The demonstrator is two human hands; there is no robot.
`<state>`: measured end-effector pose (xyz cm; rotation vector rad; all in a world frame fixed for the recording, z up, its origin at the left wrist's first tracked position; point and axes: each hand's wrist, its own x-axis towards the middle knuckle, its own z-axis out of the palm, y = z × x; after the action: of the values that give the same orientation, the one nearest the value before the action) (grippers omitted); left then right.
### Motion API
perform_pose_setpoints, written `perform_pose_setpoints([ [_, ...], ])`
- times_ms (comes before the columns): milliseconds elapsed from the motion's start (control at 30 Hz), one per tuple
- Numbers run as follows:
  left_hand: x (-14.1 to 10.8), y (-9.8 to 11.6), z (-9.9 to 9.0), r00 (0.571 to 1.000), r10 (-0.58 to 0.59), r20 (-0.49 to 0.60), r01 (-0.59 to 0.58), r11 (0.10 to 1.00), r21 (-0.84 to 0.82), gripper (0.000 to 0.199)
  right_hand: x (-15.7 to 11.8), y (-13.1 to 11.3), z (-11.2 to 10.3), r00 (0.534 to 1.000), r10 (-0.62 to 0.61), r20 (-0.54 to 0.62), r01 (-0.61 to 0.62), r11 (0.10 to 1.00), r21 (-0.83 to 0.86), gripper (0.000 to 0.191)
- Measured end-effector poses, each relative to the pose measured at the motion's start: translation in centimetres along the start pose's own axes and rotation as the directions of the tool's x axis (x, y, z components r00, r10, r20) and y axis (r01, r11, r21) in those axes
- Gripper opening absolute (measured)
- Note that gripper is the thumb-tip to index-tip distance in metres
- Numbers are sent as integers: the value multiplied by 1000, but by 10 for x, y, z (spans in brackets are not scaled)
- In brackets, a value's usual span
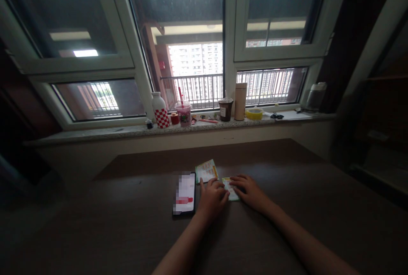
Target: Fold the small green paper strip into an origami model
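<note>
Two small printed cards or flat packets lie on the dark table. The nearer one [232,194], whitish with a green edge, lies between my hands. My right hand [253,193] rests over its right side, fingers stretched out across it and covering part of its print. At its left edge, my left hand [212,198] lies with fingers bent but apart, the thumb side touching or very near it. The farther card [206,170], with yellow and red print, sits tilted just beyond my left fingertips. Left of that hand is a phone [185,194] with its screen lit.
Behind the brown table [143,232] runs a stone windowsill [134,132]. On it stand a checkered bottle [160,111], a pink cup with a straw [184,114], a dark cup [225,110], a tan flask [240,101], yellow tape [254,114], scissors [276,116] and a clear jug [315,97].
</note>
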<state>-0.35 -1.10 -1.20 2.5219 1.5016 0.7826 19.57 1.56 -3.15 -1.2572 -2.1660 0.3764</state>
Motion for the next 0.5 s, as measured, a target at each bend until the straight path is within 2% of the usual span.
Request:
perform_pose_setpoints([
  [233, 0, -3, 1, 994, -111, -10, 112, 990, 86, 21, 0, 2, 1, 1000, 25, 10, -25, 999, -32, 29],
  [500, 0, -6, 2, 993, -112, -25, 113, 990, 82, 18, 0, 2, 4, 1000, 11, 3, -11, 998, -69, 29],
])
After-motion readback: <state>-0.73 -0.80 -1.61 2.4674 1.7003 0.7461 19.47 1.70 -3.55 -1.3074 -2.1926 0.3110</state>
